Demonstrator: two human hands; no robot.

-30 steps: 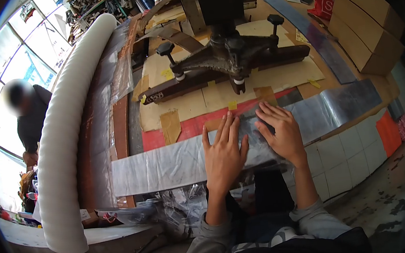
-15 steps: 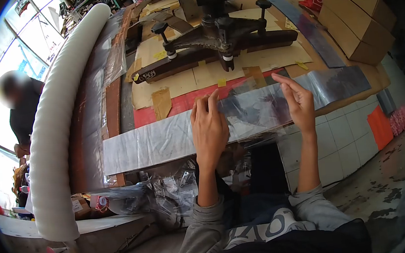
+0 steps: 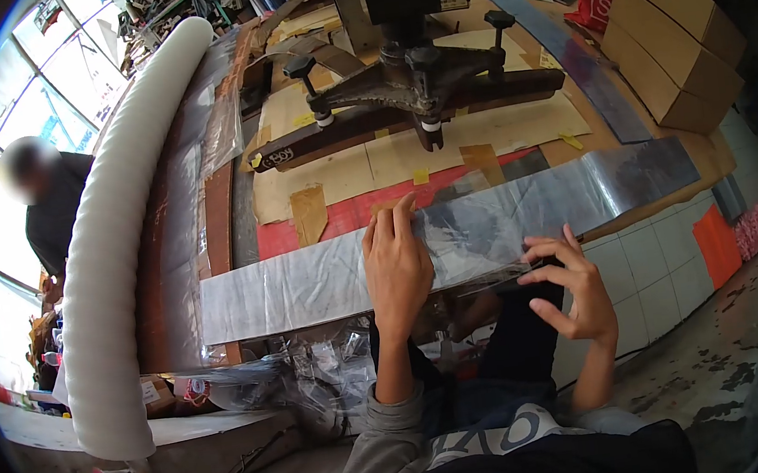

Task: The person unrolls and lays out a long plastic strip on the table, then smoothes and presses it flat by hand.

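A long grey strip (image 3: 292,287) with a wrinkled clear plastic film over it lies across the front of the table. My left hand (image 3: 398,271) rests palm down on the middle of this strip. Its fingers stretch to the strip's far edge, and nothing shows in them. At the front edge, to the right, is my right hand (image 3: 579,294), its fingers apart and the thumb held away. Its fingertips are close to the loose film (image 3: 494,275) hanging at that edge; whether they touch it I cannot tell.
Beyond the strip, a black metal clamp frame (image 3: 418,80) stands on cardboard. A thick white foam roll (image 3: 112,246) runs along the left, with a person (image 3: 58,210) behind it. Cardboard boxes (image 3: 672,39) stand at the right, and crumpled clear plastic (image 3: 328,371) is below the table edge.
My right hand has dropped from above the strip to its front edge, and its fingers have spread. My left hand stays on the strip's middle. The view has tilted slightly.
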